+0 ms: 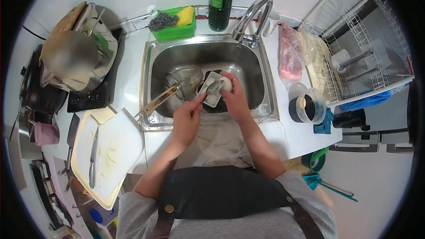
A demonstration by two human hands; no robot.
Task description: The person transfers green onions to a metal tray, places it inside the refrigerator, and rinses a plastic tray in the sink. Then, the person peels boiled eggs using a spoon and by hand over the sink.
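Over the steel sink [181, 53], my left hand [189, 114] is closed on the handle of a metal spoon [215, 86]. My right hand [234, 94] has its fingers wrapped round a white egg-like round item [227, 83], close to the spoon's bowl. Beneath both hands sits a small white tray [213, 102] holding pale pieces, partly hidden by the fingers and spoon. A mesh strainer [188, 76] with a wooden handle [160, 100] lies in the left of the sink, its handle over the rim.
A knife [93, 157] rests on a white cutting board [116, 150] at left. Behind the sink are a green sponge tray [177, 34], a green bottle [221, 2] and the faucet [259, 17]. Packaged meat [290, 53] and a dark-filled container [308, 106] stand right.
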